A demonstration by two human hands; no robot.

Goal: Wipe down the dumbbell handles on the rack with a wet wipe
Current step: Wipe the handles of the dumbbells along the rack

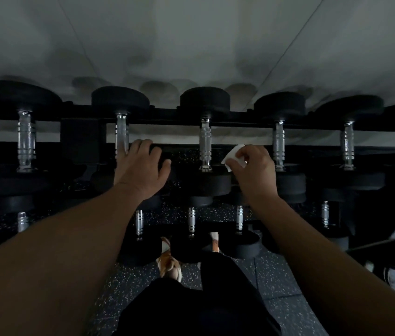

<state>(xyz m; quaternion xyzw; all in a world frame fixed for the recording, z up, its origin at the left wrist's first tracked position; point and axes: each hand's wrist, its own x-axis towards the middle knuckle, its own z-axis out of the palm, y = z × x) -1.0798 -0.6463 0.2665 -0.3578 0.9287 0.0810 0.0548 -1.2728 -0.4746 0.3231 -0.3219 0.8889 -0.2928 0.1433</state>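
White wet wipe (234, 155) crumpled, pinched between thumb and curled fingers of right hand (252, 169), at roughly 1 o'clock from frame centre. Held just right of middle chrome dumbbell handle (205, 144) on top tier, not touching it. Right forearm reaching up from 5 o'clock, wrist straight. Left hand (140, 166) at 11 o'clock, fingers spread and mostly straight, laid over near black head of second dumbbell, fingertips beside its chrome handle (122, 133); gripping nothing. Left forearm in from 7 o'clock. Black metal rack (80, 139) running 9 to 3 o'clock; dumbbells with round matte black rubber heads, knurled shiny handles with ringed grooves. Lower tier of smaller dumbbells (191, 221) at 6 o'clock, same finish. Speckled dark rubber floor (276, 275) below, tan shoe (170, 265) on it. Pale wall (191, 44) behind, blurry shadows.
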